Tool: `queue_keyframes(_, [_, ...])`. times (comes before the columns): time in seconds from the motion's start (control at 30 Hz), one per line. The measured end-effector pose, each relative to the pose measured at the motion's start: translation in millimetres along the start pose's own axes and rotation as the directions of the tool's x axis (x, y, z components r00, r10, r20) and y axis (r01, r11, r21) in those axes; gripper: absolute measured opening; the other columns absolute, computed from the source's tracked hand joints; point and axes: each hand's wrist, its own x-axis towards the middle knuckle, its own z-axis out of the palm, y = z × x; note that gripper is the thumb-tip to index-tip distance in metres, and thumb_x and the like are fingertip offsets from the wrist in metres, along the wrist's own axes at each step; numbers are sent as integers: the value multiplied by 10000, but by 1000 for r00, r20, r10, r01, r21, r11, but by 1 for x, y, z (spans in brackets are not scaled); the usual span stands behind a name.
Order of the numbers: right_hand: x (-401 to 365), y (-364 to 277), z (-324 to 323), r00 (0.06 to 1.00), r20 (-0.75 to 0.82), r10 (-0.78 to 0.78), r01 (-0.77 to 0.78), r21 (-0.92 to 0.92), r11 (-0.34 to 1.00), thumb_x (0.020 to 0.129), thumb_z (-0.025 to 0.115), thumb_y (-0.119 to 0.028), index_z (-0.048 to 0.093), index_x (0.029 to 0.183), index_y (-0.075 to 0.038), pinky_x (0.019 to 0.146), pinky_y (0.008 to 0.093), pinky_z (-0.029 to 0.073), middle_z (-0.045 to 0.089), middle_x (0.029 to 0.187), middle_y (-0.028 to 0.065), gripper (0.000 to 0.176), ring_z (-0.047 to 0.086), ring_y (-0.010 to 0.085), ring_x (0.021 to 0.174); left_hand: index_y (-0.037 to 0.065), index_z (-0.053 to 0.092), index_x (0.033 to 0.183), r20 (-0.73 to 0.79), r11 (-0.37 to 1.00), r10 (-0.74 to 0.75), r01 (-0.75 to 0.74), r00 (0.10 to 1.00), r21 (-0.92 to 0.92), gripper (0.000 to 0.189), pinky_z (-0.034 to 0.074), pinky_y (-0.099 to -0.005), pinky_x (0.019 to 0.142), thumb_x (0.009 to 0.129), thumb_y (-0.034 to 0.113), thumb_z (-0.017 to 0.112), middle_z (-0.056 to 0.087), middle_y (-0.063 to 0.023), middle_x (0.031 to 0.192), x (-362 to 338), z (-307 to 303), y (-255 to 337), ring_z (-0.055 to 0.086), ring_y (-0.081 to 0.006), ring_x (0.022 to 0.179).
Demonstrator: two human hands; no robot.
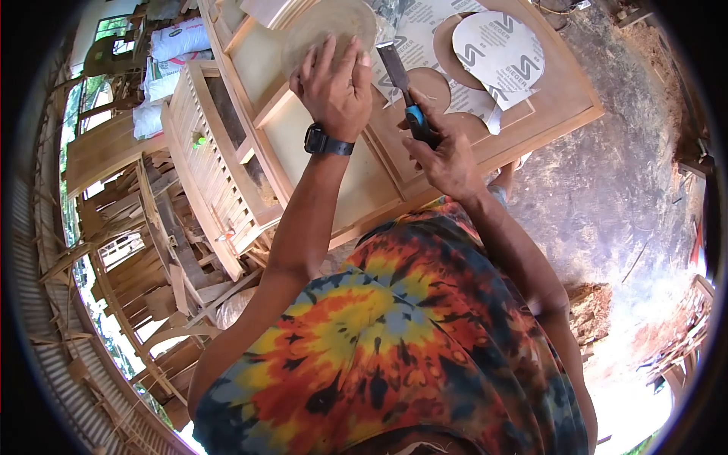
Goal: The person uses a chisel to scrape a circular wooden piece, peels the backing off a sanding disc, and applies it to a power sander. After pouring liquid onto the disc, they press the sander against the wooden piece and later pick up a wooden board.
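Observation:
My left hand (334, 87) lies with its fingers spread on a round, tan disc (315, 26) at the top of the view. In my right hand (447, 155) is a chisel (396, 68) with a black and blue handle, its blade pointing up and away from me. The blade's tip comes close to the disc's right edge. Beyond the chisel, printed white sheets (421, 23) with round cut-outs lie on a panelled wooden door (565, 95). A round piece with the same white print (500, 53) rests on top of them.
A slatted wooden frame (216, 163) stands left of the door. Farther left are stacked timber offcuts (171, 227) and filled white sacks (178, 38). Wood shavings (591, 311) lie on the concrete floor (607, 205) at the right.

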Motion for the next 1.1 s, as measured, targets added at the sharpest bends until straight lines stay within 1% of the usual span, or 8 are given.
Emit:
queue_keyframes(0.27, [0,6,-3,997,16,-71,72,-46,996,869,662,-16,436,1563,-96,976,355,513,709,1107,150,735,667,193,1024,205,804,1150,-36,998,-18,16,999,-54,281,335,-490,1081,936,341,685,715,-113,1293,-2,7,-3,602,-363,1217])
queue_keyframes(0.57, [-4,10,-6,997,19,-81,82,-104,991,870,665,-51,461,1541,-93,951,361,519,702,1132,208,703,700,241,1034,161,796,1172,-7,997,-40,39,999,-63,268,386,-451,1112,992,291,646,726,-112,1278,0,1,1,627,-349,1234])
queue_keyframes(0.77, [-7,4,-5,997,31,-67,70,-92,993,868,643,-36,455,1547,-94,961,359,522,715,1130,188,707,704,244,1050,159,785,1174,14,976,-96,97,995,-197,268,316,-473,1118,1010,305,633,705,-89,1326,-3,1,-5,572,-349,1286])
queue_keyframes(0.83, [-7,6,-4,997,36,-73,77,-106,991,866,639,-31,452,1550,-96,962,357,523,717,1125,178,712,703,237,1052,110,781,1171,34,975,-106,111,994,-192,275,424,-462,1098,1051,240,570,717,-141,1283,2,-5,-4,625,-379,1224])
queue_keyframes(0.93, [-8,7,-2,997,36,-73,77,-107,991,863,638,-24,448,1555,-100,949,354,529,721,1119,163,721,700,218,1036,101,774,1179,38,979,-96,101,995,-177,285,442,-475,1084,1054,245,563,717,-150,1276,1,-5,-5,625,-390,1218])
queue_keyframes(1.0, [-8,9,-2,997,37,-64,68,-97,993,862,641,-22,447,1557,-102,935,353,534,722,1117,157,726,698,207,1019,126,777,1172,39,967,-133,139,990,-216,270,372,-463,1107,1041,269,590,715,-105,1296,-1,0,-7,600,-354,1252])
queue_keyframes(1.07, [-7,10,-2,997,51,-62,67,-102,993,912,648,10,403,1596,-131,709,271,532,679,1129,40,740,602,93,785,150,779,1165,41,951,-168,173,985,-258,257,303,-451,1129,1027,293,617,713,-60,1315,-3,2,-8,574,-318,1286])
queue_keyframes(1.1, [-6,9,-3,996,55,-63,69,-108,992,912,648,10,403,1596,-131,709,271,532,679,1129,40,740,602,93,785,151,780,1165,35,954,-166,170,985,-247,258,302,-454,1130,1024,297,621,713,-59,1314,-3,2,-7,573,-318,1286])
